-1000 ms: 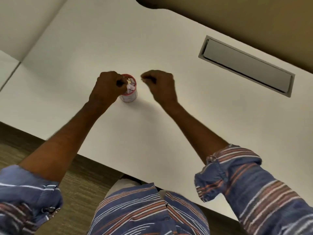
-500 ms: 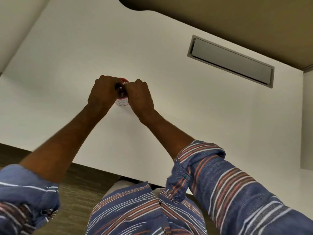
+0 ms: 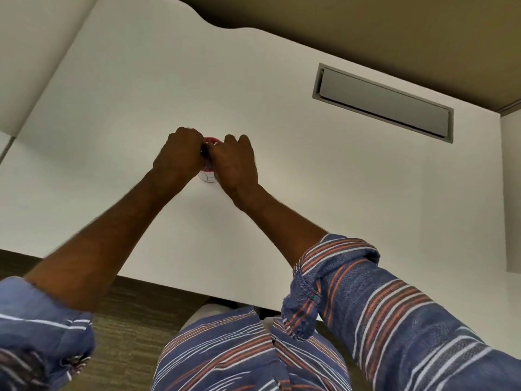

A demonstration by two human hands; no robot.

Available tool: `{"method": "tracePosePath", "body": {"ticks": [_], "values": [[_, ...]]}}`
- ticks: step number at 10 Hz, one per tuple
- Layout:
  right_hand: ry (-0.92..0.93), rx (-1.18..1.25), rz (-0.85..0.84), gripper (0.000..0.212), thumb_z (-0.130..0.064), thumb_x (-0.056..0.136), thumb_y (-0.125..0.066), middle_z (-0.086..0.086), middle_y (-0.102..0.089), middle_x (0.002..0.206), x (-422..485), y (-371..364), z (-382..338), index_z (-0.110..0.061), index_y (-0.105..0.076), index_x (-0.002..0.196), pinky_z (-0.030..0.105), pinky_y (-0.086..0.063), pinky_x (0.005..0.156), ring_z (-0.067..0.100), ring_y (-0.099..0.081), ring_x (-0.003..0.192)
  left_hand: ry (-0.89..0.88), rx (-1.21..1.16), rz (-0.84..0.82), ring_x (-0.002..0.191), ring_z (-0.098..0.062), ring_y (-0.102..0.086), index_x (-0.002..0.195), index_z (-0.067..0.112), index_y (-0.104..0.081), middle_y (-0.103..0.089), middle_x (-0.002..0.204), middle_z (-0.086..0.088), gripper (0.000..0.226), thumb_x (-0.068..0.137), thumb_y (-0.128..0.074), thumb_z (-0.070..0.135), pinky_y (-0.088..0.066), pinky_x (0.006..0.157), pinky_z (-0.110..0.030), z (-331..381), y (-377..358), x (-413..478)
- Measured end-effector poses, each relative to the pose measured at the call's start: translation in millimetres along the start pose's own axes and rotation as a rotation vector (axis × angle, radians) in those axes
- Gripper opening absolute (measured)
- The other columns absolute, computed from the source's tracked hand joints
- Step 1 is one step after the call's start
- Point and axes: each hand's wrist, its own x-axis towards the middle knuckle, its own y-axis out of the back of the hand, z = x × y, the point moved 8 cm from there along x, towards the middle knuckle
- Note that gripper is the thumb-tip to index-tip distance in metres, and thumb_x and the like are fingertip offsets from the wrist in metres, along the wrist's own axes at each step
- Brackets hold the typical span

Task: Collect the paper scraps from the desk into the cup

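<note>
Here, both hands meet at a small white paper cup with a red rim, which stands on the flat white desk directly between the two sets of fingers; only a sliver of rim beyond the knuckles and a strip of labelled wall below them show. The left hand has its fingers curled round the cup's left side and grips it, steadying it; the right hand arches over the mouth with fingers bent down at the opening, and whether those fingertips pinch a scrap, press the contents or hold nothing cannot be told (the back of the hand hides them). Progress, as a judgement: no paper scraps show on the desk outward of the fingers on either side, so collection appears at or near its end; the inside of the cup is hidden, so the last deposit is unconfirmed; what is left is probably to lift the right fingers clear of the mouth and release the cup. Orientation: the cup is upright, base on the desk below the fingers, mouth upward towards the camera; its long axis runs vertically, with no tilt that can be made out. Well beyond the right fingers, a grey rectangular cable flap is set into the desk.
</note>
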Motion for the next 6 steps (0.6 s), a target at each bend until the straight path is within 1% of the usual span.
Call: {"method": "tracePosePath", "body": {"ticks": [1, 2, 3, 4, 5, 6], "values": [[-0.013, -0.038, -0.035, 0.019, -0.012, 0.080, -0.068, -0.001, -0.070, 0.080, 1, -7, 5, -0.023, -0.071, 0.095, 0.033, -0.031, 0.074, 0.026, -0.057, 0.086, 0.006, -0.021, -0.024, 0.068, -0.034, -0.063, 0.063, 0.012, -0.045, -0.053, 0.067, -0.009, 0.033, 0.077, -0.075, 0.012, -0.042, 0.061, -0.030, -1, -11, 2], [-0.042, 0.018, -0.151, 0.026, -0.006, 0.087, -0.055, 0.006, -0.064, 0.090, 1, -20, 9, -0.018, -0.067, 0.107, 0.032, -0.030, 0.078, 0.030, -0.053, 0.094, 0.009, 0.003, -0.033, 0.074, -0.035, -0.067, 0.065, 0.012, -0.048, -0.067, 0.078, -0.017, 0.029, 0.078, -0.074, 0.014, -0.047, 0.061, -0.032, -2, -18, 4], [-0.029, 0.060, -0.188, 0.028, -0.008, 0.091, -0.050, 0.010, -0.065, 0.093, -1, -18, 15, -0.015, -0.064, 0.115, 0.032, -0.030, 0.075, 0.031, -0.056, 0.094, -0.002, 0.048, -0.042, 0.077, -0.037, -0.068, 0.062, 0.013, -0.044, -0.068, 0.080, -0.019, 0.036, 0.075, -0.077, 0.016, -0.049, 0.063, -0.033, 1, -18, 8], [-0.001, 0.111, -0.058, 0.029, -0.017, 0.090, -0.054, -0.003, -0.072, 0.089, -6, 5, 20, -0.027, -0.064, 0.116, 0.031, -0.040, 0.068, 0.023, -0.065, 0.082, -0.013, 0.130, -0.092, 0.080, -0.039, -0.068, 0.067, 0.006, -0.054, -0.066, 0.079, -0.018, 0.026, 0.077, -0.075, 0.016, -0.056, 0.068, -0.037, 5, -11, 10], [-0.109, 0.154, 0.112, 0.024, -0.024, 0.095, -0.049, -0.008, -0.072, 0.094, -17, 26, 42, -0.029, -0.063, 0.114, 0.030, -0.051, 0.065, 0.019, -0.068, 0.081, -0.028, 0.118, -0.074, 0.089, -0.040, -0.067, 0.092, -0.001, -0.071, -0.069, 0.097, -0.021, 0.016, 0.078, -0.073, 0.008, -0.058, 0.075, -0.042, 7, 3, 16], [-0.280, 0.201, 0.205, 0.028, -0.027, 0.102, -0.046, -0.003, -0.072, 0.112, -37, 30, 77, -0.023, -0.063, 0.124, 0.036, -0.056, 0.081, 0.023, -0.068, 0.100, -0.038, 0.141, -0.058, 0.096, -0.039, -0.066, 0.102, 0.002, -0.071, -0.068, 0.107, -0.020, 0.023, 0.079, -0.073, 0.005, -0.058, 0.080, -0.043, 17, 15, 17]]}}
